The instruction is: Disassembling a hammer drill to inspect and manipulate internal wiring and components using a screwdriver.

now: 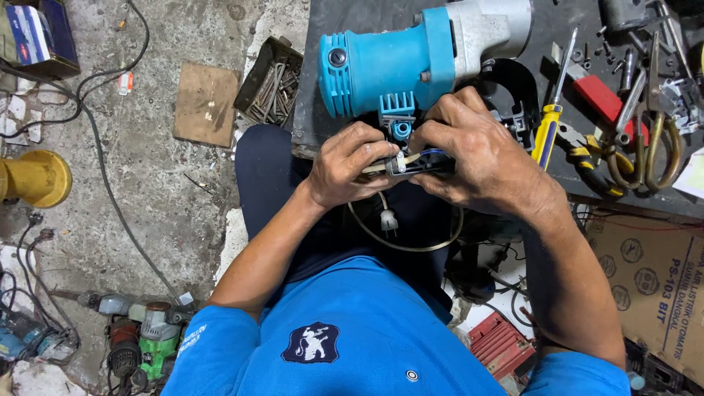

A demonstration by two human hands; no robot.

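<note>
Head view is showing a small black part (pixel 416 164) being pinched between both hands at the near edge of the desk (pixel 352 22), just below the rear of a blue power tool (pixel 389 66) lying on its side. The left hand (pixel 350 165) is closing its fingers on the part's left end, and the right hand (pixel 469 158) is gripping the right end, thumb pressing on top. A pale cord (pixel 407 246) with a plug (pixel 389 220) is hanging from the part in a loop over the person's lap. By the look of it, the person is fitting the wiring piece at the tool's tail; the next move is likely calling for steady fingers and lining the part up with the blue socket (pixel 398 121) just above it.

Right of the hands, a yellow-handled screwdriver (pixel 551 117), pliers (pixel 587 158) and scissors (pixel 653 139) are lying close together on the desk, crowding the right wrist. A box of nails (pixel 270 84) is sitting on the floor beside the desk, and other tools (pixel 139 334) are lying well apart at lower left.
</note>
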